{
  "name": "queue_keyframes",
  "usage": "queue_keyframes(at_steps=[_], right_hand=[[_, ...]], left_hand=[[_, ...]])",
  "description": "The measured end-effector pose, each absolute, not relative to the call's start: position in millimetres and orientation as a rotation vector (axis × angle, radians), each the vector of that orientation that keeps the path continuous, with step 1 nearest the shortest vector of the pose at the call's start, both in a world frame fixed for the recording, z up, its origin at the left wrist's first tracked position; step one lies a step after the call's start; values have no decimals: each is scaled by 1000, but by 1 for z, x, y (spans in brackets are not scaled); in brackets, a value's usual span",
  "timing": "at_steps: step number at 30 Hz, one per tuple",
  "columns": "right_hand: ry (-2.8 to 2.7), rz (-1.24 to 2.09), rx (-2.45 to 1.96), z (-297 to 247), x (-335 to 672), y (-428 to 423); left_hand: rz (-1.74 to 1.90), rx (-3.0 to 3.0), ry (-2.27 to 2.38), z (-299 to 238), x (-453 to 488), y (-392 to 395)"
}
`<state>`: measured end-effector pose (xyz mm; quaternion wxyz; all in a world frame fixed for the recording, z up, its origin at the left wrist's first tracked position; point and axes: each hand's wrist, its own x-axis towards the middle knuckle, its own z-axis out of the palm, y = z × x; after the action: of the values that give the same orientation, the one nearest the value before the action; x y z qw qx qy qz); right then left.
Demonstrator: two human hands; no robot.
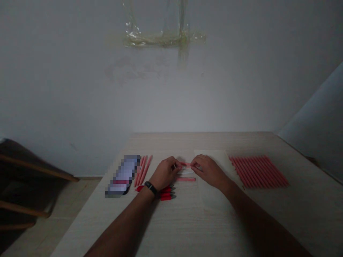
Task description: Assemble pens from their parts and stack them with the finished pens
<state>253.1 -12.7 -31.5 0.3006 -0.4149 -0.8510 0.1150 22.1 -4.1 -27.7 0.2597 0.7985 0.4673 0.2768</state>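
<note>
Head view: your L hand (166,174) pinches one end of a pink pen piece (184,164), thumb to fingertips. Your R hand (208,169) prob. pinches the other end; dim & blurry there. Piece is btwn hands, over table (182,228). Forearms reach fwd, converging, hands angled inward. Pink tube (187,179) lies just nearer you; pink pen row (259,172) off R.

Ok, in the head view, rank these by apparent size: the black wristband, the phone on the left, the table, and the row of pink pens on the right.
Largest to smallest:
1. Table
2. Row of pink pens
3. Phone, pixelated
4. Black wristband
</note>
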Motion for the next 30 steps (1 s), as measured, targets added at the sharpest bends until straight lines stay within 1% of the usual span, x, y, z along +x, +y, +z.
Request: queue_keyframes(at_steps=[15,20,25,30], right_hand=[[-2284,361,-1092,-33,248,-16],[-2253,444,-1024,-33,243,-20],[-2261,427,-1009,-32,244,-20],[-2199,391,-1051,-32,251,-15]], left_hand=[[658,2230,1274,-23,27,-8],[662,2227,1213,-26,29,-9],[680,2242,1193,-25,30,-10],[591,2318,1134,-23,30,-13]])
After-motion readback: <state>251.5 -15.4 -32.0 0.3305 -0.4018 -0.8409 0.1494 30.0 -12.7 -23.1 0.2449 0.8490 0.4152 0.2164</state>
